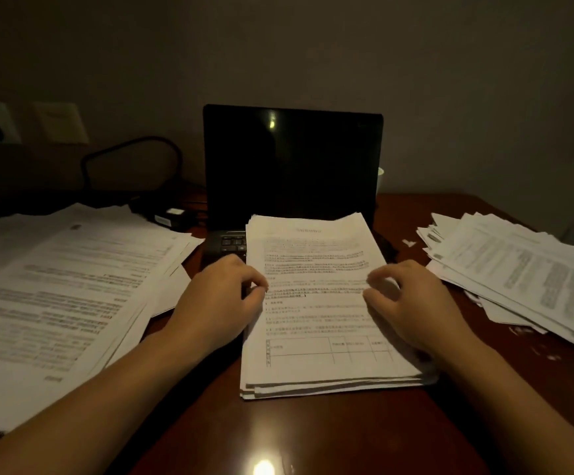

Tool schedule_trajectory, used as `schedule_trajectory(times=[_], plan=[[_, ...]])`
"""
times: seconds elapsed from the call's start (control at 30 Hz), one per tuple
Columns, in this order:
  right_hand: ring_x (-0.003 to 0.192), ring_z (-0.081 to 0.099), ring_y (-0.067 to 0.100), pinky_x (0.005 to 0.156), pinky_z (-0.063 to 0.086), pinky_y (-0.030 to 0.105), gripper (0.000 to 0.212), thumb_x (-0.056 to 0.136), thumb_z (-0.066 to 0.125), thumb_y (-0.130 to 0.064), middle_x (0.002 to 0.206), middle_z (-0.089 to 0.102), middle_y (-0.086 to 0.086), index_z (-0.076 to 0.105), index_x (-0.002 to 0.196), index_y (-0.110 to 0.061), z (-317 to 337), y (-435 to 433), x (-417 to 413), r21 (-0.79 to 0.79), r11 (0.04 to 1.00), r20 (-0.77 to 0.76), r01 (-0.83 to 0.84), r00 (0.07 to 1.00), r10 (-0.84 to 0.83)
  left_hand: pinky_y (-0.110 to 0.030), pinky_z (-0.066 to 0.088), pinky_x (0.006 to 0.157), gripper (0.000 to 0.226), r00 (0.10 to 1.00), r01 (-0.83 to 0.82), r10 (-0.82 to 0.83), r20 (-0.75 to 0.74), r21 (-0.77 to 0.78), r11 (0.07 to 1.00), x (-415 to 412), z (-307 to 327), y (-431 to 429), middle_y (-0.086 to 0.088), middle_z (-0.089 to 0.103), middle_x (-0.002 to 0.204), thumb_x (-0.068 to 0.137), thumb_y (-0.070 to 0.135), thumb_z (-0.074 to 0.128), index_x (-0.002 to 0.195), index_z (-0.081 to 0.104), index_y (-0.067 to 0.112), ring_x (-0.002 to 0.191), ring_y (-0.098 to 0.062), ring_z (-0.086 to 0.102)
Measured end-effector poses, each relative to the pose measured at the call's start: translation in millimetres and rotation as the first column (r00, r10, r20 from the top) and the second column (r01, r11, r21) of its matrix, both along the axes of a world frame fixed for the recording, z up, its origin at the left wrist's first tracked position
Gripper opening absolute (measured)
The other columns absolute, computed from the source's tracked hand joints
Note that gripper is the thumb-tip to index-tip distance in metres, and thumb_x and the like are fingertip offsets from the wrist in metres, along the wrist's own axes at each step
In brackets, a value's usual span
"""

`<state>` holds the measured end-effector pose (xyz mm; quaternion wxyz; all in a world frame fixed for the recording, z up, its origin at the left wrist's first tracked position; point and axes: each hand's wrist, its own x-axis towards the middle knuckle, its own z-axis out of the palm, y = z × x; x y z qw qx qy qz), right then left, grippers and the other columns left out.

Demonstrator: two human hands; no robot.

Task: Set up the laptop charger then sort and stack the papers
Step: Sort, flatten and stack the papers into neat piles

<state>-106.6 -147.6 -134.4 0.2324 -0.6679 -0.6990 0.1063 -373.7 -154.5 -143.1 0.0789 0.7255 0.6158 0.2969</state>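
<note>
head | stack (316, 313) of white printed sheets, rectangular with uneven edges, lies on glossy brown table (313, 437), far end over black laptop (292, 159) keyboard | left hand (220, 299): curled fingers pinch stack's left edge | right hand (412, 303): fingers curled over right edge, blurred, grip unclear

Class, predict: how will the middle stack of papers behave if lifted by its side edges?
The middle stack is many loose sheets with uneven edges, so it would probably sag and fan apart. It looks thick, so likely fairly heavy. Its far end rests on the laptop, so a push may shear the sheets.
</note>
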Motion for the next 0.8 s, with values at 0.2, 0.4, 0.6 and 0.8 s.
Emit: schedule_trajectory(times=[0.2, 0.4, 0.6, 0.8], plan=[[0.122, 0.043, 0.016, 0.097, 0.042, 0.036, 0.039, 0.096, 0.047, -0.057, 0.136, 0.054, -0.007, 0.057, 0.127, -0.036, -4.5, 0.8, -4.8, 0.002, 0.998, 0.259, -0.068, 0.964, 0.065, -0.015, 0.042, 0.069, 0.011, 0.999, -0.021, 0.020, -0.045, -0.024, 0.999, -6.1, -8.8, -2.2, 0.021, 0.048, 0.097, 0.095, 0.043, 0.060, 0.104, 0.066, 0.040, 0.088, -0.002, 0.051], [0.155, -0.007, 0.025, 0.122, 0.005, 0.053, 0.048, 0.095, 0.037, -0.068, 0.169, 0.006, -0.001, 0.053, 0.132, -0.042, -2.5, 2.5, -6.5, -0.013, 0.998, 0.390, -0.069, 0.918, 0.069, -0.020, 0.035, 0.087, 0.019, 0.999, -0.021, 0.019, -0.050, -0.039, 0.999, -11.1, -9.4, -1.5, 0.018, 0.047, 0.111, 0.096, 0.047, 0.059, 0.113, 0.065, 0.040, 0.106, -0.001, 0.038], [0.154, -0.014, 0.020, 0.123, 0.000, 0.050, 0.057, 0.096, 0.036, -0.068, 0.169, -0.003, -0.004, 0.046, 0.144, -0.040, 16.1, -2.9, -37.8, -0.036, 0.980, 0.335, -0.196, 0.922, 0.196, -0.043, 0.013, 0.121, 0.048, 0.996, -0.043, 0.034, -0.087, -0.105, 0.994, -20.8, -4.6, -6.6, 0.011, 0.029, 0.159, 0.097, 0.055, 0.050, 0.144, 0.046, 0.044, 0.151, -0.013, 0.007], [0.155, -0.001, 0.012, 0.124, 0.014, 0.040, 0.046, 0.099, 0.051, -0.050, 0.168, 0.010, -0.008, 0.051, 0.143, -0.034, 32.3, -13.2, -121.8, 0.024, 0.914, 0.195, -0.404, 0.899, 0.392, -0.052, -0.002, 0.123, 0.051, 0.984, -0.129, 0.107, -0.146, -0.153, 0.980, -62.3, 3.4, -17.6, 0.007, 0.015, 0.166, 0.100, 0.056, 0.044, 0.149, 0.035, 0.047, 0.154, -0.017, -0.009]])
